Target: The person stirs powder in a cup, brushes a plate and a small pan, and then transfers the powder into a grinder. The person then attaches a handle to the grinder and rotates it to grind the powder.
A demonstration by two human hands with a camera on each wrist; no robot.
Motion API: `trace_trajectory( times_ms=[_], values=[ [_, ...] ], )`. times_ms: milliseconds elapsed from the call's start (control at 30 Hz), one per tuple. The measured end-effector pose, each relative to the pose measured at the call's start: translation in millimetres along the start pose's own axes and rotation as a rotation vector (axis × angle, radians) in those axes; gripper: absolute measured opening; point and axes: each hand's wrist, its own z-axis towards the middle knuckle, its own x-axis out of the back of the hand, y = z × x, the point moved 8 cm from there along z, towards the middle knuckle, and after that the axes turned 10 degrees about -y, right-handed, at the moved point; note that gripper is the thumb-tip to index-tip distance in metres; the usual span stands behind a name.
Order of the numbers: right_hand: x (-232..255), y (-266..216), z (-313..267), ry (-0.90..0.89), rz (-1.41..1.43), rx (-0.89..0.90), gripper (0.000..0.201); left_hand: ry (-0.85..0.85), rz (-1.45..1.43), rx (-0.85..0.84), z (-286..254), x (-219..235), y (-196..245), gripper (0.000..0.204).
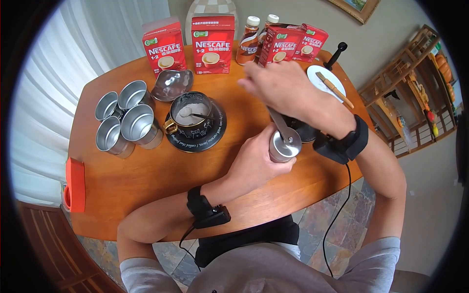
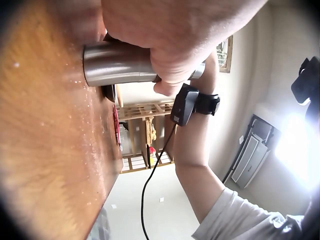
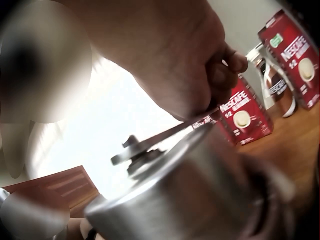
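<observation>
A silver cylindrical grinder (image 1: pixel 282 149) stands upright on the wooden table, its steel body (image 2: pixel 117 64) meeting the tabletop in the left wrist view. The left hand (image 1: pixel 251 158) grips it round the side, thumb and fingers curled about the metal. From the lid a flat crank arm (image 1: pixel 277 119) reaches away from the person. The right hand (image 1: pixel 288 90) is over the far end of that crank; in the right wrist view its fingers (image 3: pixel 222 75) are curled there, and the knob is hidden.
Left of the hands are a black cup (image 1: pixel 188 129) of pale powder on a saucer, several metal cups (image 1: pixel 139 124) and a glossy dish (image 1: pixel 172 85). Red boxes (image 1: pixel 213 46) and bottles (image 1: pixel 247 41) line the back. A white plate (image 1: pixel 317 73) with a brush (image 1: pixel 337 92) lies right.
</observation>
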Motion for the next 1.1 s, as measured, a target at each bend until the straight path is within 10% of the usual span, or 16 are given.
trace_trajectory(
  times_ms=[300,667,1100],
  values=[
    [-8,63,-111,0.185,0.154,-0.302,0.023,0.001,-0.029,0.014,-1,-2,1,0.044],
    [-2,11,-202,0.233,0.166,-0.364,0.017,0.022,-0.043,0.017,-1,-2,0,0.042],
    [23,-133,-162,0.206,-0.261,0.264,0.012,-0.005,-0.131,0.058,-2,-4,-2,0.035]
  ],
)
